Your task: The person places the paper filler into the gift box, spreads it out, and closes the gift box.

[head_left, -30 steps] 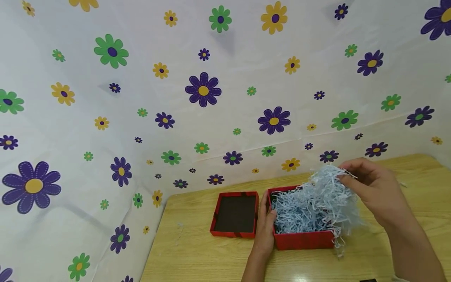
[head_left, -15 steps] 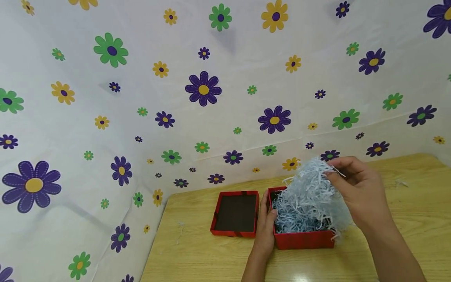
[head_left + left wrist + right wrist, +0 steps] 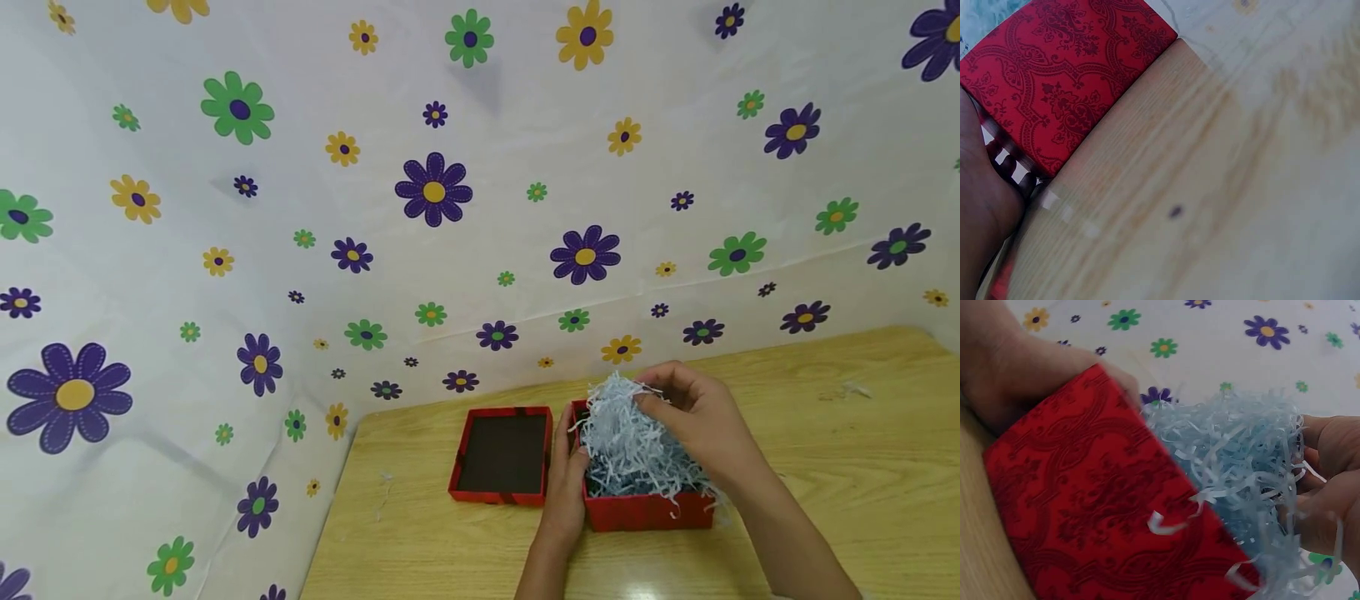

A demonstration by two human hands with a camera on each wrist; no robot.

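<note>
A red patterned gift box [image 3: 648, 512] stands on the table, filled with pale blue shredded paper [image 3: 630, 450]. Along the box's left side my left hand [image 3: 564, 496] holds it, thumb at the rim; the left wrist view shows this hand [image 3: 985, 187] beside the red wall [image 3: 1072, 75]. With thumb and fingers my right hand [image 3: 705, 421] pinches a bunch of the shred, raised above the box's opening. Loose strands [image 3: 1172, 525] hang over the box edge in the right wrist view. What lies beneath the shred is hidden.
The box's lid [image 3: 502, 454], red with a dark inside, lies inner side up just left of my left hand. Stray paper bits lie on the wooden table [image 3: 420, 550] at left and right [image 3: 855, 389]. A flowered cloth [image 3: 510, 150] hangs behind.
My right hand has moved left and lower with the shredded paper, from the box's right edge to over its middle. My left hand, the box and the lid have stayed in place.
</note>
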